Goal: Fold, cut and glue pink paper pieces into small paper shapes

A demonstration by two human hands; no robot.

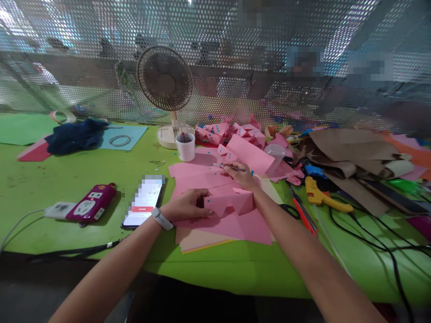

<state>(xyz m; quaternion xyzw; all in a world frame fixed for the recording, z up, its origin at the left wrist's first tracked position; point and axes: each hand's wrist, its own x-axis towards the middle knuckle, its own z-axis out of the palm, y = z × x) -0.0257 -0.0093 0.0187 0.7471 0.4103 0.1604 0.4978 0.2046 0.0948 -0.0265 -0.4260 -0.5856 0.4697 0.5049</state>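
My left hand (190, 205) pinches the left end of a folded pink paper piece (218, 204), which stands on its edge with a notch cut in its lower side and a blue dot near my fingers. Beyond it, my right hand (239, 174) is closed around metal tweezers (232, 167). Their tips point left, close over a pink sheet (188, 172) with small blue dots on it. Whether the tips hold a dot is too small to tell. More pink sheets lie stacked under both hands.
Dotted pink paper shapes (215, 133) pile up behind, beside a white cup (185, 147) and a fan (164, 80). A phone (143, 202) and purple power socket (92, 202) lie left. To the right are a yellow glue gun (325, 197), black cables and brown sheets (350, 150).
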